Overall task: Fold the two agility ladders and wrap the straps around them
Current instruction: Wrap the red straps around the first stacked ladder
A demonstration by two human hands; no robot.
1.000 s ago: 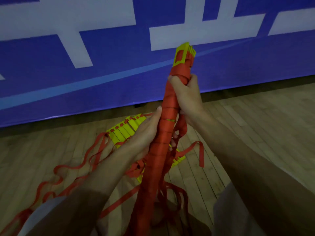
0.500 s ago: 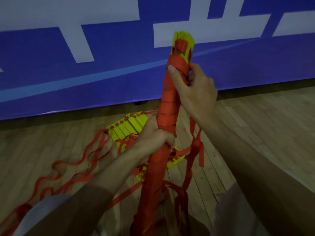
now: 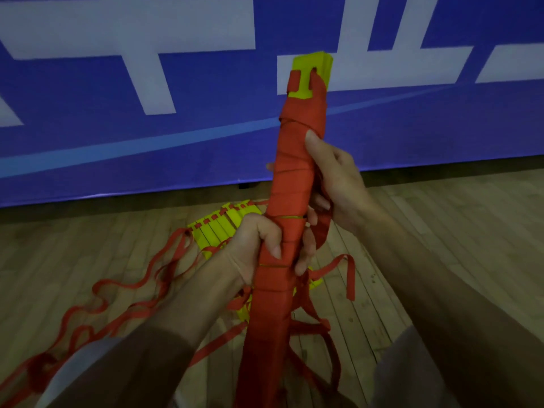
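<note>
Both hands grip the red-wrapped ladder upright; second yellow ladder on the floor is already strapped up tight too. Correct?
No. Head view: the left hand and right hand do grip the wrapped ladder upright, but the second ladder on the floor is not strapped up; its red straps trail loose across the boards.
</note>
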